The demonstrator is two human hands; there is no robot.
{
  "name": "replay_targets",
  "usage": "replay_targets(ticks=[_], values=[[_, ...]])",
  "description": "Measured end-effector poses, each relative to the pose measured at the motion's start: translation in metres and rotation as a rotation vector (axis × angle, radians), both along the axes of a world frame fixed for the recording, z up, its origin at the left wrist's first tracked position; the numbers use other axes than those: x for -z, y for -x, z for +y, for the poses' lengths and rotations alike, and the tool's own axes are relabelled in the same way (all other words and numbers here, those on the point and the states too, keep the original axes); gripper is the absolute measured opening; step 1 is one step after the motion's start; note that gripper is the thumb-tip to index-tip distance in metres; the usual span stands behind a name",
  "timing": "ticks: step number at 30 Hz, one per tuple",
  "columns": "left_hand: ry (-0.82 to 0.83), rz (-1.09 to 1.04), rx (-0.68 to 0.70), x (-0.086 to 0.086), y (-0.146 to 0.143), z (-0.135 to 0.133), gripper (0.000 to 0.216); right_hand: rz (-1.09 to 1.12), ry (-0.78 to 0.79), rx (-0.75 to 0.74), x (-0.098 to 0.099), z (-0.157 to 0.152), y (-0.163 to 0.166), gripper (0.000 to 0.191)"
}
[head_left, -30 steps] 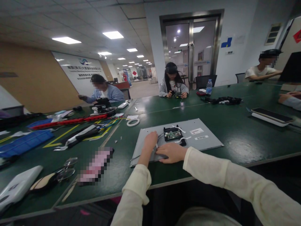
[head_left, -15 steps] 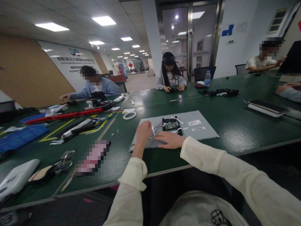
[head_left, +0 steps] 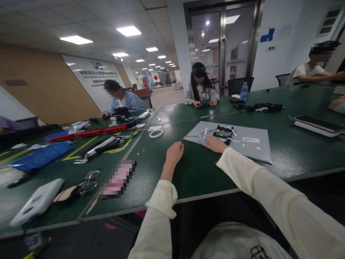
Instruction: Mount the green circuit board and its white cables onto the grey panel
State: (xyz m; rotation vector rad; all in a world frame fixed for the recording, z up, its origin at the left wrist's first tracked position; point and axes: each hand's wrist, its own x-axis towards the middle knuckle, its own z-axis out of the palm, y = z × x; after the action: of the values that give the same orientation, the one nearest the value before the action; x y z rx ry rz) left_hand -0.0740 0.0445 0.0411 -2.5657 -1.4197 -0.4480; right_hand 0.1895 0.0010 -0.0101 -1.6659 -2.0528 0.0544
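A flat grey panel (head_left: 256,137) lies on the green table in front of me. On it sit a green circuit board in a black frame (head_left: 224,133), thin cables, white tape strips (head_left: 234,132) and two barcode labels (head_left: 251,140). My right hand (head_left: 216,144) rests over the panel's near edge, fingers stretched toward a tape strip beside the cable. Left of the panel, apart from it, my left hand (head_left: 174,154) is over the table with its fingers curled in; nothing shows in it. A white tape roll (head_left: 156,133) lies beyond that hand.
Left are a pink phone (head_left: 118,179), glasses (head_left: 90,181), a white device (head_left: 39,201) and a blue bin (head_left: 41,156). A phone on a white box (head_left: 318,126) lies right. Several people sit around the table; a water bottle (head_left: 244,91) stands at the far side.
The panel has shifted right and turned a little. My left hand has come off it and now stays over the table, while my right hand remains at its edge. The view has swung slightly left.
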Motion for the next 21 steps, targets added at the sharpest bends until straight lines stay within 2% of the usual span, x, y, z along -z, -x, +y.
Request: replay_targets(ticks=[13, 21], values=[[0.122, 0.098, 0.139, 0.004, 0.002, -0.003, 0.026, -0.076, 0.142, 0.415, 0.014, 0.017, -0.091, 0.062], [0.109, 0.093, 0.193, 0.007, 0.003, 0.0, 0.027, -0.138, 0.169, 0.573, 0.02, 0.013, -0.144, 0.056]])
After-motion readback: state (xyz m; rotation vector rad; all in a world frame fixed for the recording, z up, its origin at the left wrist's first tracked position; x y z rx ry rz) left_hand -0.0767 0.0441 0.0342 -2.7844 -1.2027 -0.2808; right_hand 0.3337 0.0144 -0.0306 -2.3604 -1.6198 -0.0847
